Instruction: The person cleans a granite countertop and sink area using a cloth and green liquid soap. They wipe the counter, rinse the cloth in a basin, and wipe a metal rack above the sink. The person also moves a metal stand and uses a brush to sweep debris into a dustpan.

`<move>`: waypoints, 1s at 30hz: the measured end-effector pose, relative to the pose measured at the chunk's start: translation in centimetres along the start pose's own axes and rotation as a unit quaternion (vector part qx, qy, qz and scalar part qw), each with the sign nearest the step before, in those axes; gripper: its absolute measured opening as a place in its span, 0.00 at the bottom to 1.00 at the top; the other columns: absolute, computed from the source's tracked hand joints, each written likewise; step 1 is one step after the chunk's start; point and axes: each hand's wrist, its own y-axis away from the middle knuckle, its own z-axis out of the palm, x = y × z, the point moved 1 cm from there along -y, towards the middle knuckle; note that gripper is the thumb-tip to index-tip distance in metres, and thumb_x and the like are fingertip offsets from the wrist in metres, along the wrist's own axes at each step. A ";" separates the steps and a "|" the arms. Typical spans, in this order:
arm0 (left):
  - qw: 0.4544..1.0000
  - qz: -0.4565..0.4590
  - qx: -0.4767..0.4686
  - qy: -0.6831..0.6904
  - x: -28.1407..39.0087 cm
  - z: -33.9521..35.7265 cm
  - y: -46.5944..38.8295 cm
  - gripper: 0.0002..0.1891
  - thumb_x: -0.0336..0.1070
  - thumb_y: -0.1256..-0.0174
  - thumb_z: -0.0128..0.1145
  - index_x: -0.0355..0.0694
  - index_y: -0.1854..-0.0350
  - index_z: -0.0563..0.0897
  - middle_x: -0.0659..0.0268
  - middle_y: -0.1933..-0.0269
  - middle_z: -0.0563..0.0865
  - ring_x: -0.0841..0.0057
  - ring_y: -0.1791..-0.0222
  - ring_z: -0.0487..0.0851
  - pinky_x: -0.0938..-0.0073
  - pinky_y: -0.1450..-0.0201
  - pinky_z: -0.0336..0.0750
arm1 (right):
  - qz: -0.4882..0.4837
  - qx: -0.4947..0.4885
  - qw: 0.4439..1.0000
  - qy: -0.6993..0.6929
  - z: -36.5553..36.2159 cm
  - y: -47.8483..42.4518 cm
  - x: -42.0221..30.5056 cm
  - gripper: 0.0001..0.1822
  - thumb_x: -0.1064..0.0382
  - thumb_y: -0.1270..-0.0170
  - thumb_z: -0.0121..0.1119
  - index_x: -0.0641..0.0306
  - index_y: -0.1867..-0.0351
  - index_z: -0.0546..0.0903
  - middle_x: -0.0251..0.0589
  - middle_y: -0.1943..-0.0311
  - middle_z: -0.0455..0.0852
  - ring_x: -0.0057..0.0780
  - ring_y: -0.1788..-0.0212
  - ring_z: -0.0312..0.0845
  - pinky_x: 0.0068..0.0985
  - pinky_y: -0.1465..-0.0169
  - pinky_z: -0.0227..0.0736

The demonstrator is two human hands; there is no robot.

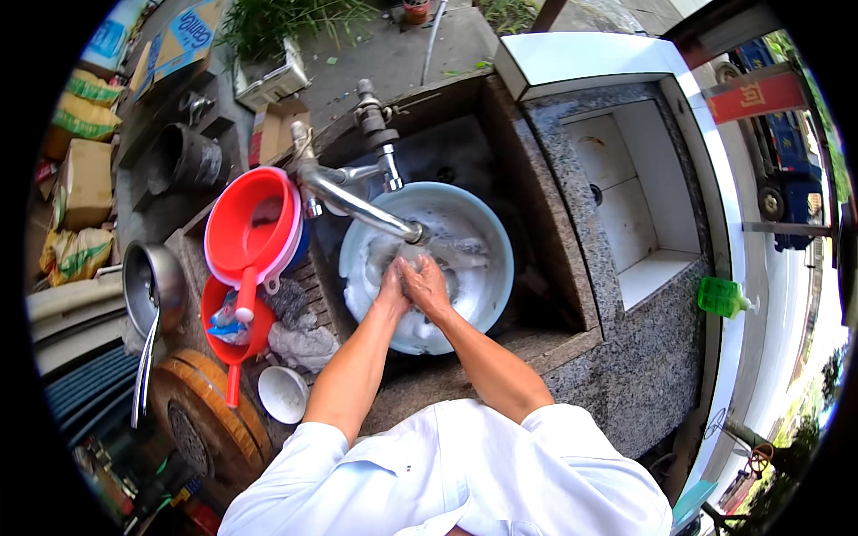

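My left hand and my right hand are wet and pressed together beneath the mouth of a chrome tap. Water runs over them. I see no object between the hands, though the inner fingers are hidden. Below them, a pale blue plastic basin contains sudsy water, with something clear and blurred under the stream. This basin stands inside a dark stone sink. Two more outlets branch from the same pipework, and one metal tap hangs over the basin's far rim.
Left of the sink are a red plastic dipper, a second red dipper, grey rags, a white bowl, a steel pot and a round wooden chopping block. To the right are a tiled sink and a green soap bottle.
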 end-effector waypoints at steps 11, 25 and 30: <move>0.977 0.077 0.019 -0.196 2.3 5.1 4.1 0.17 0.47 0.26 0.52 0.38 0.51 0.81 0.66 0.57 0.85 0.79 0.60 0.82 0.73 0.55 0.78 | 0.085 0.090 0.975 0.184 -0.9 -4.8 -2.5 0.25 0.44 0.29 0.44 0.58 0.64 0.88 0.56 0.64 0.88 0.60 0.57 0.83 0.49 0.50 0.76; 0.977 0.035 0.208 -0.042 -2.6 6.8 6.1 0.35 0.58 0.32 0.56 0.43 0.28 0.67 0.54 0.24 0.60 0.58 0.25 0.60 0.60 0.29 0.64 | 0.007 0.049 0.962 0.268 -1.0 -4.7 7.8 0.30 0.58 0.44 0.61 0.67 0.39 0.73 0.57 0.40 0.75 0.55 0.38 0.70 0.45 0.38 0.67; 0.998 0.027 -0.010 0.058 -0.8 2.4 1.5 0.33 0.63 0.26 0.42 0.44 0.30 0.69 0.58 0.32 0.72 0.60 0.32 0.70 0.55 0.31 0.66 | 0.085 -0.125 0.984 -0.092 0.4 -2.0 2.9 0.24 0.50 0.39 0.62 0.69 0.50 0.81 0.58 0.44 0.79 0.56 0.37 0.71 0.46 0.40 0.68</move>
